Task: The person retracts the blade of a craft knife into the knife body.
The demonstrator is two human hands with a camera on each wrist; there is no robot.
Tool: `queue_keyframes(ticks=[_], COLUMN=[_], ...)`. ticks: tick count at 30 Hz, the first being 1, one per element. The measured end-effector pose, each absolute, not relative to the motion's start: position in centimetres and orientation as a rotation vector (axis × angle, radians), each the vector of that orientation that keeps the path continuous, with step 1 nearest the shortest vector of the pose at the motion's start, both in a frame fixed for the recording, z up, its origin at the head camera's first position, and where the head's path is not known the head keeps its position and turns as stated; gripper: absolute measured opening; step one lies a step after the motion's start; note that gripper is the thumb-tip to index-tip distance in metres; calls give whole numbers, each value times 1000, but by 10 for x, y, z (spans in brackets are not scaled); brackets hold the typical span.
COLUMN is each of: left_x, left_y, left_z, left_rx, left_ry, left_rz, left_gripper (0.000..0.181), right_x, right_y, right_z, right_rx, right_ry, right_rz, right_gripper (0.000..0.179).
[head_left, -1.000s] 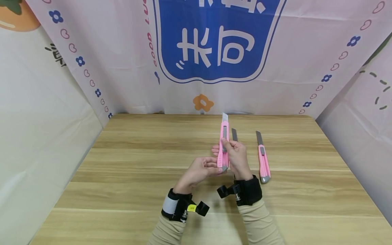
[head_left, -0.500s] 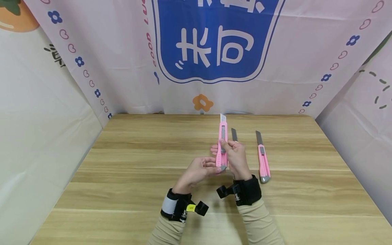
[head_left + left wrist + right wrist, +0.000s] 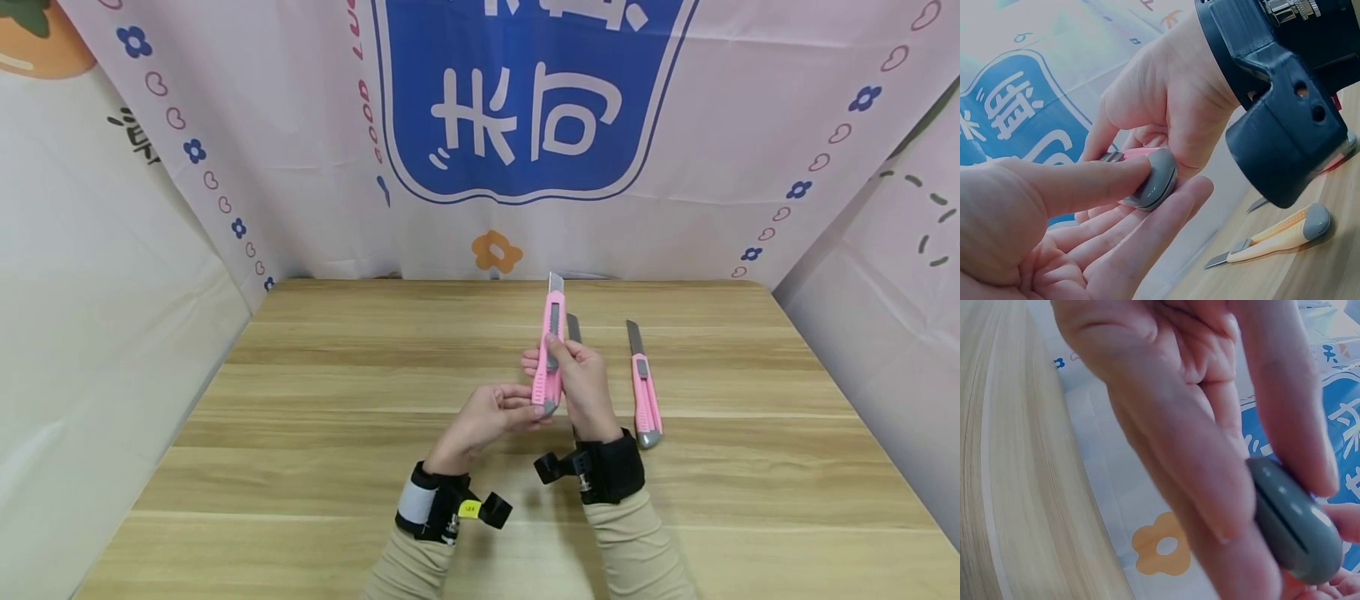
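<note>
A pink utility knife [image 3: 543,354] is held up over the table, a short length of blade [image 3: 556,283] showing at its far end. My left hand [image 3: 487,417] pinches the knife's grey end cap [image 3: 1159,181] between thumb and fingers. Higher on the body, my right hand [image 3: 588,387] grips it, thumb on the grey slider, other fingers behind. The cap [image 3: 1297,519] also shows close up in the right wrist view. Behind the right hand lies a second knife, mostly hidden in the head view except its blade [image 3: 574,327]; its body [image 3: 1272,240] looks yellowish in the left wrist view.
To the right of the right hand, another pink utility knife [image 3: 645,396] lies on the wooden table [image 3: 337,350] with its blade far out. A printed cloth [image 3: 315,208] hangs along the table's back edge.
The held knife and both hands shifted slightly left, then back right, with the blade tip now a little farther away. Both hands keep their hold. The knives on the table have not moved.
</note>
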State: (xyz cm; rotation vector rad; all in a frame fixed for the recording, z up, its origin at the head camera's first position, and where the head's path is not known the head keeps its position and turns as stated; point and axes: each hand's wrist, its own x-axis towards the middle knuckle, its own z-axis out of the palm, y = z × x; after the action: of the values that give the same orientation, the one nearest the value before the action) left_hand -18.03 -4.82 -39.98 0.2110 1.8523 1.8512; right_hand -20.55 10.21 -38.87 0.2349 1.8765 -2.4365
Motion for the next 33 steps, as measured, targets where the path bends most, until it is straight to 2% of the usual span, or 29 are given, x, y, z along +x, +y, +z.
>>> queue_keyframes(ticks=[22,33], left_x=[-180,-180], left_y=[-47,-47], left_z=[-400,-400], left_rx=[136,145], left_ry=[1893,1888], left_rz=[1885,1872], left_gripper=[30,30], right_x=[-205,-204], right_y=[96,95], right_z=[-389,-392], right_rx=[343,337], right_ry=[1847,1876], right_rz=[-2398,-2428], right_gripper=[47,46])
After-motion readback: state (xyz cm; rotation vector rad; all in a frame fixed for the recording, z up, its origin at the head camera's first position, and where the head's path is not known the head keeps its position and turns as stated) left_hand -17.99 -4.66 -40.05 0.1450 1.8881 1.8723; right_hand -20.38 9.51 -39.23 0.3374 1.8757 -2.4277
